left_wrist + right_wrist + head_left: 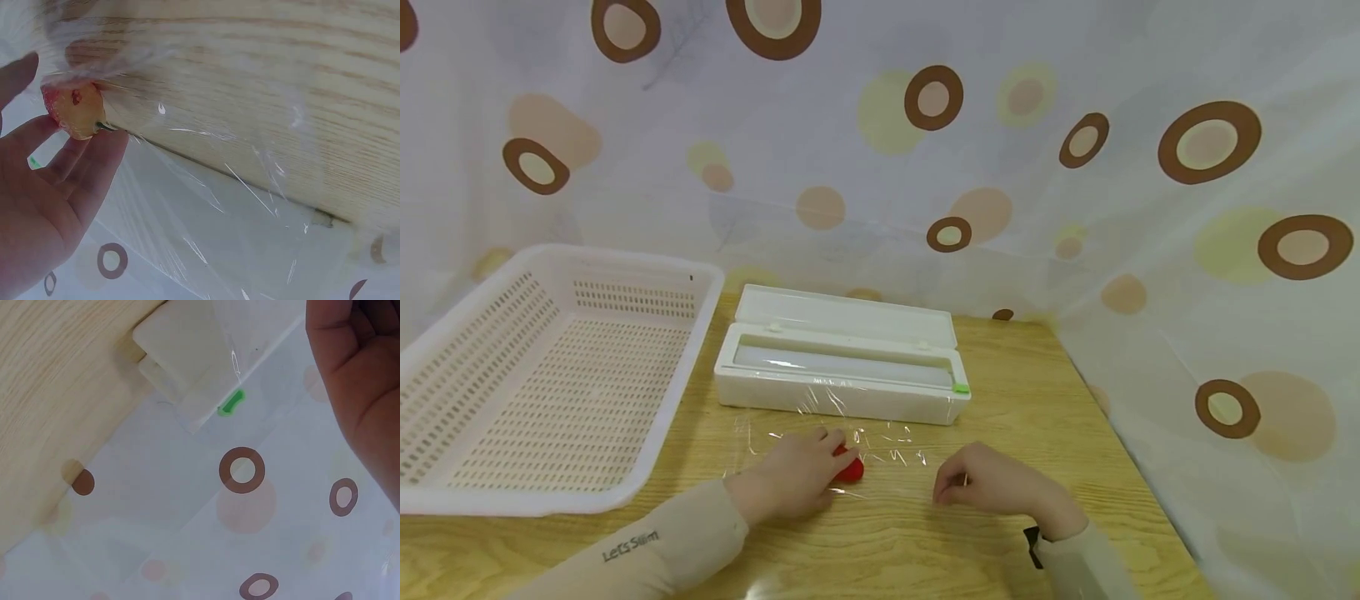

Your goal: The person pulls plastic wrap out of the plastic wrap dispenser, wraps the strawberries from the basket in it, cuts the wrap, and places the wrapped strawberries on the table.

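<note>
Fingers (831, 440) hold red fruit (850, 467) on film (880, 450), dispenser (842, 367) behind.

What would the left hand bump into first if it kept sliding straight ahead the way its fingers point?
Probably the white wrap box. The left hand, holding a red fruit on the clear film, points toward its front wall; depth is uncertain.

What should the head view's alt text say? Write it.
Two hands rest on a sheet of cling film spread on a wooden table; the left hand holds a red fruit, the right hand lies curled beside it.
</note>
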The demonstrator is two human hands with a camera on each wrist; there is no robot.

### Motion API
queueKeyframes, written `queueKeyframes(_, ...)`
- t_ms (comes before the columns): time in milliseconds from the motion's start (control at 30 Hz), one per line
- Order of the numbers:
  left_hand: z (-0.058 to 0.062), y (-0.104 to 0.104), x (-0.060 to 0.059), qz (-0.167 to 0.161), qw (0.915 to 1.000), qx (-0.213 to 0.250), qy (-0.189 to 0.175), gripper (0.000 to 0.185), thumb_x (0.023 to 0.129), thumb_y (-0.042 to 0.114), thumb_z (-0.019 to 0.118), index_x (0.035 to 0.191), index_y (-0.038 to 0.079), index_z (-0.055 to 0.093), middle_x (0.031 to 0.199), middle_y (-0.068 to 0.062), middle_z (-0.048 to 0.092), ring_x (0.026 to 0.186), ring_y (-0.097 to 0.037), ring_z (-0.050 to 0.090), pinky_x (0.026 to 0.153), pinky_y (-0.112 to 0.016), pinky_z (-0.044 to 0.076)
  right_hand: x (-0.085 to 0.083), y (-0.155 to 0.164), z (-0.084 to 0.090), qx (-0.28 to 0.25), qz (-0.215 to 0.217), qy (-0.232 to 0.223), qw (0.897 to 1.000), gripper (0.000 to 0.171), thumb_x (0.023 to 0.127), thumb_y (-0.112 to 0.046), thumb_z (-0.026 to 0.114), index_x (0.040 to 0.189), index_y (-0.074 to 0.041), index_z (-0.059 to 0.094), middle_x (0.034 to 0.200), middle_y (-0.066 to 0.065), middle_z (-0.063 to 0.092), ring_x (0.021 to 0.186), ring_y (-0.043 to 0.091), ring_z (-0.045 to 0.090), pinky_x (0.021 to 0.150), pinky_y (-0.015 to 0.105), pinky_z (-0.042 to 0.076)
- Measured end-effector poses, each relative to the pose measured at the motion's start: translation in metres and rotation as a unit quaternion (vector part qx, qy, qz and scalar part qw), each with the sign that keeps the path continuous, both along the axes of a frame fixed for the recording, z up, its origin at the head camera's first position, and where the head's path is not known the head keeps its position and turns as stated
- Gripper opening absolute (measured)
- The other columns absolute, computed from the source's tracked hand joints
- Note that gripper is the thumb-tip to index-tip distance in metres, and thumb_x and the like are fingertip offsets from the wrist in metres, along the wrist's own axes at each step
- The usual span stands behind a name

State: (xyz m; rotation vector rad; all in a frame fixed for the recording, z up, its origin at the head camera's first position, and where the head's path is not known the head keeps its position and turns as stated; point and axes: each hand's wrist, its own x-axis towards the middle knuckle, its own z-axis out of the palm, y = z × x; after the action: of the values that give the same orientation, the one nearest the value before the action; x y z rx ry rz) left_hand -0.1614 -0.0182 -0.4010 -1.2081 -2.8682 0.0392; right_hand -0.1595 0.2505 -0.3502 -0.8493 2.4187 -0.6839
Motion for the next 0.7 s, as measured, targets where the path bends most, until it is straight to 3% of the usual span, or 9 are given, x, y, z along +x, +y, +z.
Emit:
queueKeyframes(133,0.0,-0.001,0.001,-0.008,0.9996,0.013,0.023,0.04,0.089,0.026,0.062,0.127,0.017,0.057,0.114,-0.004,0.056,0.102,-0.019,0.056,0.074,-0.029,0.054,-0.003,0.001,0.004,-0.002,-0.009,0.005,1.0,0.01,0.088,-0.01,0.062,0.084,-0.006,0.071,0.083,0.004,0.071,0.07,-0.004,0.055,0.065,0.018,0.049)
queueKeyframes(300,-0.001,-0.001,-0.001,-0.013,0.9994,0.006,0.033,0.037,0.091,0.013,0.056,0.127,0.019,0.058,0.114,-0.003,0.057,0.102,-0.018,0.057,0.072,-0.028,0.055,-0.008,0.005,0.003,-0.007,-0.03,0.011,0.999,0.011,0.089,-0.011,0.061,0.086,-0.006,0.07,0.085,0.007,0.07,0.07,-0.001,0.054,0.063,0.019,0.048)
queueKeyframes(467,-0.001,-0.001,-0.008,0.01,0.9975,0.061,-0.034,0.033,0.092,0.012,0.054,0.123,0.019,0.062,0.11,-0.003,0.058,0.097,-0.02,0.058,0.077,-0.032,0.054,-0.017,0.011,-0.008,-0.027,-0.072,0.008,0.997,0.014,0.091,-0.011,0.058,0.092,-0.002,0.068,0.091,0.012,0.069,0.075,0.004,0.057,0.065,0.02,0.048)
queueKeyframes(700,0.004,-0.002,-0.016,0.025,0.9759,0.17,-0.135,0.027,0.084,0.006,0.063,0.11,0.01,0.07,0.089,-0.003,0.061,0.083,-0.022,0.061,0.073,-0.033,0.051,-0.025,0.019,-0.03,-0.049,-0.093,0.007,0.994,0.014,0.091,-0.009,0.057,0.097,0.0,0.067,0.089,0.013,0.067,0.069,0.003,0.052,0.059,0.02,0.047)
